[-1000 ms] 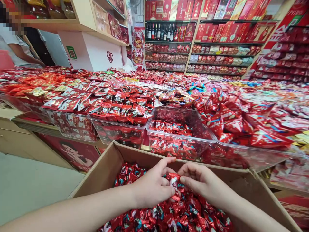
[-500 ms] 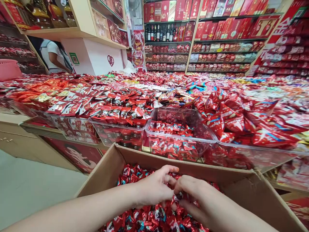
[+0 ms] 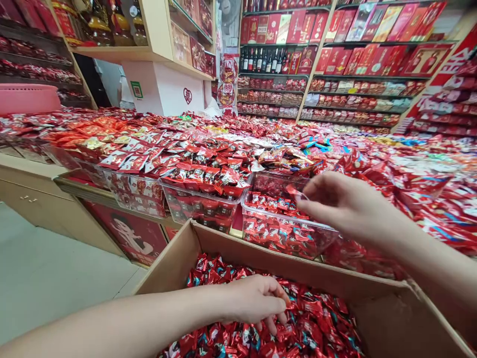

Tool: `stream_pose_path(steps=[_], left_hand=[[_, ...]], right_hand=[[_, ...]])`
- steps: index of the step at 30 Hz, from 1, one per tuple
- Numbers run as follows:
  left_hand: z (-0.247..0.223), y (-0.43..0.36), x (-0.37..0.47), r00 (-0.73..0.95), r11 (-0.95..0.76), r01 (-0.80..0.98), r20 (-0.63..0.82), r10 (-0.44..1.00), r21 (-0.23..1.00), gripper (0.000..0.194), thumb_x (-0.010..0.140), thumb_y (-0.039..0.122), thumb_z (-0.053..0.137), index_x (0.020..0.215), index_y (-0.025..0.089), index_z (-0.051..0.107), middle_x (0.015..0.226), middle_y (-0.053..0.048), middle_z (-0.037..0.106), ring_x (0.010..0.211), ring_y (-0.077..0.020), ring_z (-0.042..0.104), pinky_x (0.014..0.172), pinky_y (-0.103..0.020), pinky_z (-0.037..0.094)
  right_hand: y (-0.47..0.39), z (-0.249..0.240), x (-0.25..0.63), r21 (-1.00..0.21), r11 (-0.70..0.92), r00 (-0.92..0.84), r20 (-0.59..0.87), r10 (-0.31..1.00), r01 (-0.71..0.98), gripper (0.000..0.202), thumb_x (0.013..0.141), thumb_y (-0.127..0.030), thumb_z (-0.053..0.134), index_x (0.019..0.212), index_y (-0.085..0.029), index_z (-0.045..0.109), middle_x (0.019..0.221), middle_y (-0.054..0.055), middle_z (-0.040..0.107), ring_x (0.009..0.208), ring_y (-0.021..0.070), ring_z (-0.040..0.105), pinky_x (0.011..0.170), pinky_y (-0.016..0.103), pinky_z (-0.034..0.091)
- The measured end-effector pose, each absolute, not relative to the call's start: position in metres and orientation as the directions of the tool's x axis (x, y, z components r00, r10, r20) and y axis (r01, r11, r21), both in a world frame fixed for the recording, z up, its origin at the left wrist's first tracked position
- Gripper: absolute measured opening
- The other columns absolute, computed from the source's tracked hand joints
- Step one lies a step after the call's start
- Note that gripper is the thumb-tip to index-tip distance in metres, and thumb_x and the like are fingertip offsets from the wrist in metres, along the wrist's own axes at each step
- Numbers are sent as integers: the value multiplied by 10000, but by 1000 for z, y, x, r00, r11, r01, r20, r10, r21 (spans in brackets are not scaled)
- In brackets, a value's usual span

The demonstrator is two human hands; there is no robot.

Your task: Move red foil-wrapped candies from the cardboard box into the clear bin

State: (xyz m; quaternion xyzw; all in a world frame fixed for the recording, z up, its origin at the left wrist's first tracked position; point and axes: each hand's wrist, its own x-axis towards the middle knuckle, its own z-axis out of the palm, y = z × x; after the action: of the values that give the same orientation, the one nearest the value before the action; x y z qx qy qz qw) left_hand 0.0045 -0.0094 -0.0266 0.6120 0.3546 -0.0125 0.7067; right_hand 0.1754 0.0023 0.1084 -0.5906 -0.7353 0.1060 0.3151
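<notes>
My right hand [image 3: 335,204] is raised over the clear plastic bin [image 3: 286,215], pinching a small red-wrapped candy [image 3: 294,191] between thumb and fingertips. Inside that bin, similar red-wrapped candies [image 3: 276,204] form a low layer behind the front wall. Lower down, my left hand [image 3: 257,301] hovers low over the pile in an open cardboard box [image 3: 268,253], its fingers loosely curled and apart. Whether its fingertips touch the pile is hard to tell. Red candies with blue and white print [image 3: 320,323] cover the box's bottom.
Heaped bins of red packets [image 3: 208,171] stand left of the clear bin, and larger red pouches [image 3: 410,184] lie to its right. A pink basket [image 3: 30,98] sits at far left. Shelves of red boxes and bottles [image 3: 261,59] line the back wall.
My right hand has risen out of the box to the clear bin, with a candy in it. The left hand stays over the box, slightly lower. The view has shifted left.
</notes>
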Motion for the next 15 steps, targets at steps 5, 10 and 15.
stream_pose_path(steps=[5, 10, 15], left_hand=[[-26, -12, 1, 733, 114, 551, -545, 408, 827, 241, 635, 232, 467, 866, 183, 515, 705, 7, 555, 519, -75, 501, 469, -174, 324], [-24, -11, -3, 733, -53, 613, -542, 411, 788, 320, 612, 268, 495, 919, 201, 553, 643, 18, 541, 566, -93, 481, 528, -197, 372], [-20, -9, -5, 763, -200, 621, -525, 378, 758, 346, 618, 277, 486, 944, 206, 578, 674, 18, 544, 534, -80, 445, 502, -185, 369]], right_hand=[[71, 103, 147, -561, -47, -57, -167, 984, 826, 116, 645, -240, 563, 635, -157, 483, 572, 7, 536, 501, 108, 492, 420, 201, 377], [97, 74, 123, -507, -203, -85, -488, 869, 838, 127, 640, -145, 552, 530, -133, 491, 431, 1, 516, 373, 107, 487, 361, 205, 394], [94, 65, 123, -475, -189, -150, -587, 795, 859, 145, 656, -225, 609, 581, -130, 530, 445, 10, 553, 392, 118, 526, 399, 207, 440]])
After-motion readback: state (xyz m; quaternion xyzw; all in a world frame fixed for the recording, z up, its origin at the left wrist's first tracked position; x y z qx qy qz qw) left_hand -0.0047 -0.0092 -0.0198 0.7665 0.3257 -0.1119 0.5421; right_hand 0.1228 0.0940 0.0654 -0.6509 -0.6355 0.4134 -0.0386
